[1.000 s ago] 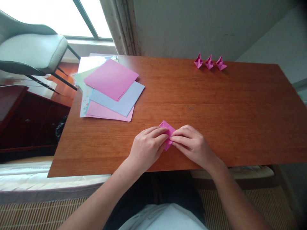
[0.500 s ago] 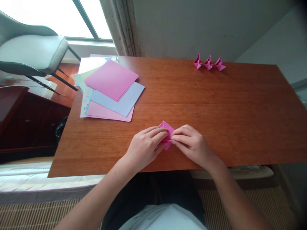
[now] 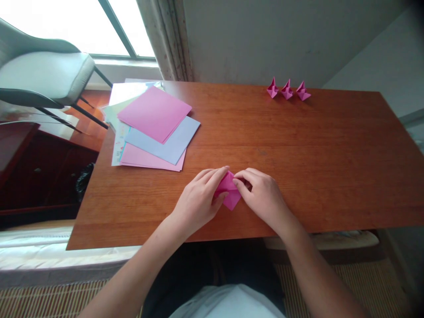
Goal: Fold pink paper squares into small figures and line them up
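Note:
A small folded piece of pink origami paper [image 3: 232, 198] lies near the table's front edge, between my two hands. My left hand [image 3: 202, 194] grips its left side, with the thumb on top and the fingers along the upper left edge. At the upper right edge, my right hand [image 3: 260, 192] pinches the paper between thumb and forefinger. The fingers hide the left corner and part of the right side. At the far edge stand three pink origami boats [image 3: 287, 89] in a row, with pointed tips up.
Sheets of pink paper [image 3: 155, 114] and light blue paper [image 3: 179, 137] lie stacked at the table's left, over more sheets. The wooden table [image 3: 314, 154] reaches to the wall. A grey chair [image 3: 46, 75] stands by the window, left of the table.
My right thumb and forefinger have moved up to the paper's upper right edge. My left fingers have shifted up and left, so more of the paper's lower part shows.

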Tool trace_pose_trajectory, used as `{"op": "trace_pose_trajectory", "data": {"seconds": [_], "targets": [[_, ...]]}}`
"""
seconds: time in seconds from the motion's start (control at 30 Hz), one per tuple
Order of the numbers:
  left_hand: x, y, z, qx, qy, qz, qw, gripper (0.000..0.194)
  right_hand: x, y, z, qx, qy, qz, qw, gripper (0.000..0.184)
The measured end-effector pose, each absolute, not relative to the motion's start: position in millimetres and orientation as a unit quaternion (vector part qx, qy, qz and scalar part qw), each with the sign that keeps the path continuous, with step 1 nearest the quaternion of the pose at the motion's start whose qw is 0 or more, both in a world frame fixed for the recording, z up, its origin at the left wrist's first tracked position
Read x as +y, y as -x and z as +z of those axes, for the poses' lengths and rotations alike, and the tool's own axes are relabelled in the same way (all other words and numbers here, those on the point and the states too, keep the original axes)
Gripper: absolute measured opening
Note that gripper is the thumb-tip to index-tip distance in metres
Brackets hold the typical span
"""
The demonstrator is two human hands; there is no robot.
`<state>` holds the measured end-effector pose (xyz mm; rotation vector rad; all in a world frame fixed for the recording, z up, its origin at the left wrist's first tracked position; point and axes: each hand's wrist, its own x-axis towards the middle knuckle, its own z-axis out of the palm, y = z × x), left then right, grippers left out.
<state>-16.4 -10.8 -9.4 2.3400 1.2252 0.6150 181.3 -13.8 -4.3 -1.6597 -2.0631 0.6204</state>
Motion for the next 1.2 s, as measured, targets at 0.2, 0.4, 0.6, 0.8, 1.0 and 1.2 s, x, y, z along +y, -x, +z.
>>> {"op": "trace_pose_trajectory", "data": {"seconds": [0.2, 0.4, 0.6, 0.8, 1.0, 1.2], "targets": [[-10, 12, -12, 0.438, -0.844, 0.228, 0.211, 0.054, -8, -178, -5, -0.714, 0.616, 0.25, 0.219, 0.008], [-9, 8, -12, 0.472, -0.823, 0.236, 0.212, 0.059, -5, -174, -1, -0.679, 0.649, 0.272, 0.209, 0.011], [-9, 7, -11, 0.481, -0.815, 0.233, 0.225, 0.061, -5, -171, -1, -0.669, 0.667, 0.264, 0.193, 0.011], [-8, 6, -14, 0.486, -0.802, 0.242, 0.247, 0.064, -4, -170, 0, -0.67, 0.671, 0.254, 0.191, 0.012], [-9, 6, -14, 0.486, -0.804, 0.242, 0.242, 0.06, -2, -167, 3, -0.671, 0.678, 0.242, 0.177, 0.011], [-10, 4, -13, 0.491, -0.802, 0.243, 0.239, 0.057, -2, -167, 3, -0.677, 0.675, 0.234, 0.177, 0.011]]}}
